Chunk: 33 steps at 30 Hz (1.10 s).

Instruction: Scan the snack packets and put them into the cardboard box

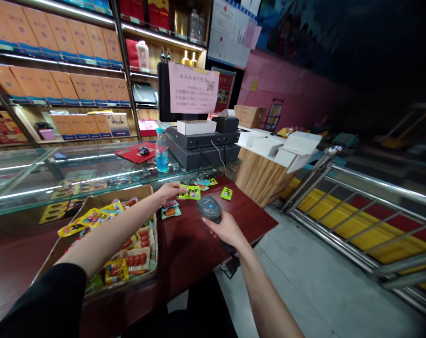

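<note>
My left hand (169,193) pinches the left end of a green snack packet (191,192) just above the dark red table (188,239). My right hand (225,227) is wrapped round the handle of a grey barcode scanner (209,207), whose head points toward the packet. Behind that packet lie several small blue and green packets (206,183), and a single green packet (226,193) lies to their right. Packets with sausages (171,211) rest below my left hand. Under my left forearm stands a cardboard box (155,249) of mixed snack packets.
A glass counter (86,164) behind the table bears a blue bottle (161,152), a mouse on a red mat (128,153) and a cash drawer (202,152) under a monitor with a pink notice (193,89). A metal railing (353,225) stands at the right.
</note>
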{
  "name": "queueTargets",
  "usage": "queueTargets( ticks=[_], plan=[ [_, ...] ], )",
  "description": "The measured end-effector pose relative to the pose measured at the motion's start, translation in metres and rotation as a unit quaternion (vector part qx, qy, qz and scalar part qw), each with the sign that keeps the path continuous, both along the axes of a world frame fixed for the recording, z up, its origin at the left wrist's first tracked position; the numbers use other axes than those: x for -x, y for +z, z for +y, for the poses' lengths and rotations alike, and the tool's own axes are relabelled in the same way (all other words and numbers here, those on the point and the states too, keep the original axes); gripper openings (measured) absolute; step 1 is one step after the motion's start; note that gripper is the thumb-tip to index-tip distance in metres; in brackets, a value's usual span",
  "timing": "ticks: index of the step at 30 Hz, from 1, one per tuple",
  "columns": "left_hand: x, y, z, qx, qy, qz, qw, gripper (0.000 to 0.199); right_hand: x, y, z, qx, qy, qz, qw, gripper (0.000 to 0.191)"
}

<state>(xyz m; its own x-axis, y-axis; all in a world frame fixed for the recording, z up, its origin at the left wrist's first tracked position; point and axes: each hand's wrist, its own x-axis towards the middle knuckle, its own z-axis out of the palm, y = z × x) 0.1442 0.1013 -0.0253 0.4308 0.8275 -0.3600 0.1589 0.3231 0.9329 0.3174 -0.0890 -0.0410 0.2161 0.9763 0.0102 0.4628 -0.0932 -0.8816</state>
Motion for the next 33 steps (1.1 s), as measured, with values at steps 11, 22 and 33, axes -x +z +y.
queueTargets(
  ticks=[11,22,33],
  plan=[
    [0.008,0.003,-0.002,-0.003,0.004,-0.015,1.000,0.034,0.008,-0.006,0.007,0.007,0.010,-0.011,1.000,0.033],
    [0.047,0.009,0.001,-0.041,0.015,-0.019,0.999,0.038,0.017,0.000,0.012,0.005,0.031,-0.028,0.999,0.035],
    [0.210,0.047,-0.043,-0.108,0.065,0.061,0.990,0.041,0.032,0.000,0.029,0.010,0.067,-0.045,0.997,0.034]
  ],
)
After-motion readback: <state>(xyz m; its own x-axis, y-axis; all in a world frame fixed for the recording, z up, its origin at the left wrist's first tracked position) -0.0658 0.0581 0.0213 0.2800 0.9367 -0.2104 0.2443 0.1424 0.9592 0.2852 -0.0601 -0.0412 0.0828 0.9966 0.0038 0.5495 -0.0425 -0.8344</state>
